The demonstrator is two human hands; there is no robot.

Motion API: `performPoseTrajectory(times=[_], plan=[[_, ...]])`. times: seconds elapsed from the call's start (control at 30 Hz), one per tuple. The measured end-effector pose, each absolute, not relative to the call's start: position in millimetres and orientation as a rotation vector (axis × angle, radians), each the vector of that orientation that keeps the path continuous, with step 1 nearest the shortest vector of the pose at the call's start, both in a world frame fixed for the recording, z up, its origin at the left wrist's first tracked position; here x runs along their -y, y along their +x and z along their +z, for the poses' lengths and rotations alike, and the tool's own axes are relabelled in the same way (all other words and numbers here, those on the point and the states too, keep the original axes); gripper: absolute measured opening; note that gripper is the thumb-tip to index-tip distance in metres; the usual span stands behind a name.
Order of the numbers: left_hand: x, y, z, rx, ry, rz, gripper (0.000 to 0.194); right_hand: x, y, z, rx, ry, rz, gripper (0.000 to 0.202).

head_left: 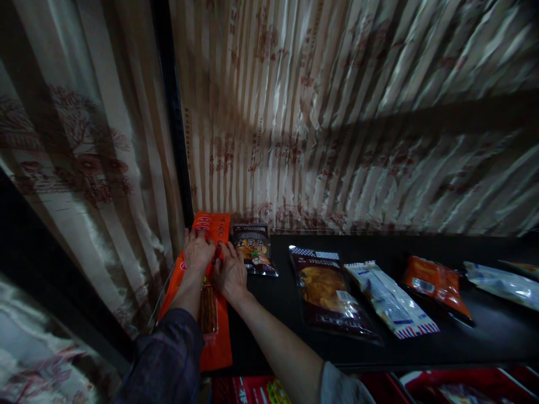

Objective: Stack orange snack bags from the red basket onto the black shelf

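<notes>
Orange snack packets lie overlapped at the left end of a black shelf. My left hand rests on their upper part, its fingers spread over the orange surface. Beside it, my right hand touches the right edge of the same packets with bent fingers a little apart. A dark packet of potato slices lies just right of my right hand. A clear window in the front orange packet shows brown strips below my hands.
Farther right lie a larger dark packet, a white packet, an orange packet and a silvery packet. A black post stands at left, before patterned curtains. Red packages sit below the shelf.
</notes>
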State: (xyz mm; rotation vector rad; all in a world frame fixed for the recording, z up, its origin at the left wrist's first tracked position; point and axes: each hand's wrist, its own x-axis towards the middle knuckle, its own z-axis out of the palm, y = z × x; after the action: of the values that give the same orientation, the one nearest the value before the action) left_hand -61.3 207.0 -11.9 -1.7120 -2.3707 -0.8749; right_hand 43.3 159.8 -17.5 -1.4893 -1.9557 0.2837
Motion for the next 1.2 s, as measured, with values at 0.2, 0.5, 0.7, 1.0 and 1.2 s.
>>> performPoseTrajectory(times=[0.2, 0.5, 0.7, 1.0, 1.2], plan=[[-200.7, -59.1, -2.8, 2.388, -1.628, -0.842, 0.045, -156.2, 37.5, -25.4, 1.876, -1.515, 0.275, 0.049], [-161.9, -71.8, 22.5, 2.653, -1.474, -0.784, 0.039, -156.7, 37.1, -31.2, 1.885, -1.527, 0.259, 0.048], [-153.7, -67.7, 6.4, 2.628, -1.49, -0.797, 0.041, -155.7, 36.1, -29.5, 1.887, -1.548, 0.274, 0.048], [-152.2, -66.2, -4.2, 2.487, -1.531, -0.792, 0.043, -153.8, 39.0, -30.0, 1.873, -1.469, 0.256, 0.046], [-154.4, -67.9, -8.3, 2.427, -1.466, -0.873, 0.041, -153.4, 38.7, -34.3, 1.819, -1.397, 0.164, 0.039]])
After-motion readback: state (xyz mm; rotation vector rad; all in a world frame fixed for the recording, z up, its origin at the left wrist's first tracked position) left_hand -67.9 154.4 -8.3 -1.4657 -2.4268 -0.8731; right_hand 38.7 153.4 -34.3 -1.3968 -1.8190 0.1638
